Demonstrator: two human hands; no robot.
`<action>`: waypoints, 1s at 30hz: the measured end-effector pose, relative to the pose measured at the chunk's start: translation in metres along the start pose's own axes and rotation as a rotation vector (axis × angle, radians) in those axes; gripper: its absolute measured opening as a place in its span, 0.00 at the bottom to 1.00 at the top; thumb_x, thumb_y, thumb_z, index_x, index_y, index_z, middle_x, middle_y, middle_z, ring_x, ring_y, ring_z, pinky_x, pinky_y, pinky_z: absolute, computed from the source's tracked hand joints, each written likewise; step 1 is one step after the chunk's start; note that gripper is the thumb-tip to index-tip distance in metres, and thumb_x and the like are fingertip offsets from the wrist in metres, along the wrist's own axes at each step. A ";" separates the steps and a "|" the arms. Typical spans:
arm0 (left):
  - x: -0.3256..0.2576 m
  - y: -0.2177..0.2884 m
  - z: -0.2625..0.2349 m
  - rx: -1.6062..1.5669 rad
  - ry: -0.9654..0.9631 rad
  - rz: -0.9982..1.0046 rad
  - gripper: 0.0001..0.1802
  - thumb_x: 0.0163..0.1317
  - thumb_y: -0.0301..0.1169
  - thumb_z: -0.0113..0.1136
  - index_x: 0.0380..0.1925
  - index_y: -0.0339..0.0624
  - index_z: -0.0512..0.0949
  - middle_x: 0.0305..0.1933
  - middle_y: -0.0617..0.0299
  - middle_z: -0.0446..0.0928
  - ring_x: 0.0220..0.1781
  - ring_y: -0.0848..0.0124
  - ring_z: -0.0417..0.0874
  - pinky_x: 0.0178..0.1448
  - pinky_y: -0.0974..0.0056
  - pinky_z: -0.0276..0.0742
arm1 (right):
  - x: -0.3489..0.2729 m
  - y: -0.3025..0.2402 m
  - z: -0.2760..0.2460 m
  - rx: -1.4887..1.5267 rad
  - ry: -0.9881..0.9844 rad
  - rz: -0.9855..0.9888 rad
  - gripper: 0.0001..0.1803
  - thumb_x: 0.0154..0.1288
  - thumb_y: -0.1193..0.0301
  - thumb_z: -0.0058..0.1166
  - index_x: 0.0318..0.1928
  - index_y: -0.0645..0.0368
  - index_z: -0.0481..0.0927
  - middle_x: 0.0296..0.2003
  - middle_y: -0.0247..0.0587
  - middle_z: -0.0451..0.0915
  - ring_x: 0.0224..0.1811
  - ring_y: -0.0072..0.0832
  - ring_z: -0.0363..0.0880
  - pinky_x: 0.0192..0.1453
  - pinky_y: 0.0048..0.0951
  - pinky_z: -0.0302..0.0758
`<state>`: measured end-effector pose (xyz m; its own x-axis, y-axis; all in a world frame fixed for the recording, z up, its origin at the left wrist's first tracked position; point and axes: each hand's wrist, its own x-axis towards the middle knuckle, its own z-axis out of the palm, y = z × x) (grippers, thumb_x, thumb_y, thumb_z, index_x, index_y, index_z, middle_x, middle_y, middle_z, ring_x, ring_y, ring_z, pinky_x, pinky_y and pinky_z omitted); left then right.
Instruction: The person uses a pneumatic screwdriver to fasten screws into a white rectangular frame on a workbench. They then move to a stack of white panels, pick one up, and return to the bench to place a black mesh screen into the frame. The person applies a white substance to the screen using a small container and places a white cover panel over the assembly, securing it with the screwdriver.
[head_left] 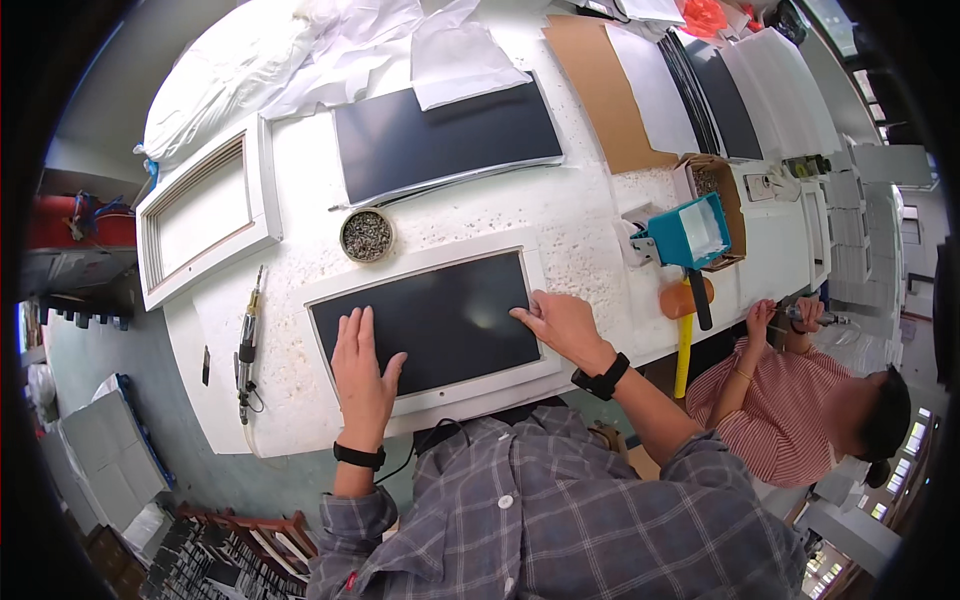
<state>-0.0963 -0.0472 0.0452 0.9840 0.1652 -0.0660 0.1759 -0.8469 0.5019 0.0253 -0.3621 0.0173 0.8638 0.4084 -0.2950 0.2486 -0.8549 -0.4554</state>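
In front of me a white rectangular frame (470, 392) lies on the table, with a flat black panel (440, 320) set inside it. My left hand (363, 375) rests flat on the panel's left part, fingers stretched out and thumb apart. At the frame's right side is my right hand (568, 328), its fingers curled at the rail and its thumb reaching over onto the panel's edge. The undersides of those fingers are hidden. Just beyond the frame stands a round tub of small metal pieces (367, 236).
A screwdriver-like power tool (247, 350) lies at left, below an open white frame (265, 190). Dark panels (440, 140) are stacked at the back. A teal box (680, 232) and an orange-headed mallet (684, 300) are at right, near a co-worker in a striped shirt (770, 420).
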 end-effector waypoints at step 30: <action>0.053 0.066 0.095 0.144 -0.157 0.239 0.54 0.60 0.48 0.73 0.81 0.44 0.56 0.85 0.52 0.54 0.86 0.47 0.52 0.84 0.33 0.46 | -0.026 0.025 0.009 0.437 0.142 0.158 0.16 0.66 0.62 0.70 0.41 0.54 0.75 0.28 0.38 0.79 0.31 0.38 0.81 0.36 0.39 0.74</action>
<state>-0.0306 -0.1418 -0.0070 0.9881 -0.1174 -0.0991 -0.0696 -0.9171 0.3925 0.0051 -0.3909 0.0060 0.9349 0.2105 -0.2858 -0.0720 -0.6762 -0.7332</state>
